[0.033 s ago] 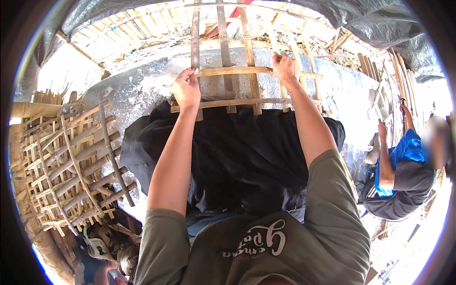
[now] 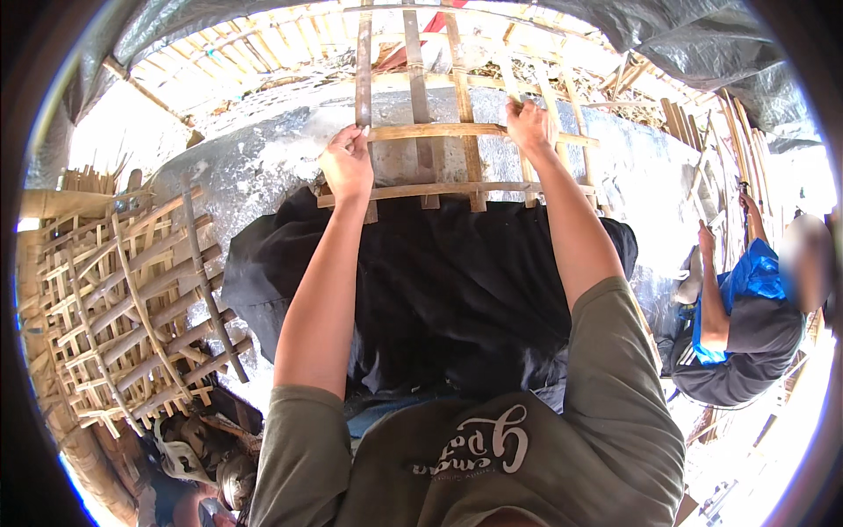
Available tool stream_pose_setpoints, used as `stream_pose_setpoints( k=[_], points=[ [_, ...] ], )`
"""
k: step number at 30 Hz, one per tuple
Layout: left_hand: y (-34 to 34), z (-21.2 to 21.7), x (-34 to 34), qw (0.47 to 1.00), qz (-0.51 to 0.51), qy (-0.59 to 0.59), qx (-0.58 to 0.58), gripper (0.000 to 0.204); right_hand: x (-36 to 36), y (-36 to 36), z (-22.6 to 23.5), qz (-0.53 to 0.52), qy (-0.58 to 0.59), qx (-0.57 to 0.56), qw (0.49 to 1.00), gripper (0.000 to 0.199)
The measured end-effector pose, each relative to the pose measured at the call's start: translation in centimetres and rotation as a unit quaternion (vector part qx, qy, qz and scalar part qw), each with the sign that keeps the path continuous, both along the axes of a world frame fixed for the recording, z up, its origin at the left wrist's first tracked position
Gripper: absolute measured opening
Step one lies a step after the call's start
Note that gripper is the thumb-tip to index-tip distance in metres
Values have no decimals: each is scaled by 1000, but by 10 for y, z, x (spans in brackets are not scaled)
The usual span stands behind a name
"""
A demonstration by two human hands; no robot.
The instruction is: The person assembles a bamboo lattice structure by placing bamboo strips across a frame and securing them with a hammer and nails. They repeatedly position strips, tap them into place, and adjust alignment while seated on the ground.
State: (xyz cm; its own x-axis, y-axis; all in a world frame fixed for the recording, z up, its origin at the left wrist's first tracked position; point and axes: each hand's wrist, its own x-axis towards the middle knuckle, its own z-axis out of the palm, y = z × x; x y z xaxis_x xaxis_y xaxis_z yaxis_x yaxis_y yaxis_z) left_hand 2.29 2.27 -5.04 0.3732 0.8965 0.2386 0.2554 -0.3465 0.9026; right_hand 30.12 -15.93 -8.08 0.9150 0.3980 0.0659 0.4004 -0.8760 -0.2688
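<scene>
Both arms are reaching forward, left hand (image 2: 347, 162) and right hand (image 2: 529, 125) gripping a horizontal bamboo slat (image 2: 439, 132) of a lattice lying over black cloth (image 2: 439, 281) under a woven bamboo roof (image 2: 263, 44).

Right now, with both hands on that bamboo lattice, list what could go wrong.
1. The left hand and right hand are bare on a cross strip of split bamboo; its edges could cut or splinter them.
2. The upright strips look only loosely interlaced, so pressing the cross strip could shift them out of spacing.
3. Another person works close on the right; long strip ends could swing toward them.
</scene>
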Motion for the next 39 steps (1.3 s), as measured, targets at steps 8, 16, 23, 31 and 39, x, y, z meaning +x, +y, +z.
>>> stream_pose_setpoints(
  k=[8,16,23,31,39],
  points=[
    [0,-9,9,998,-6,20,56,10,9,-4,-15,7,21,54,998,46],
    [-4,-7,-1,949,39,129,285,3,10,0,-24,5,-15,29,999,49],
    [13,-3,-8,994,60,-14,87,7,-19,1,25,-16,60,-51,997,53],
    [10,19,-8,999,-3,-24,-38,17,-21,-3,26,-21,57,-16,998,48],
    [20,2,-6,995,-9,59,75,12,-25,0,31,-13,54,-25,998,47]
  ],
)
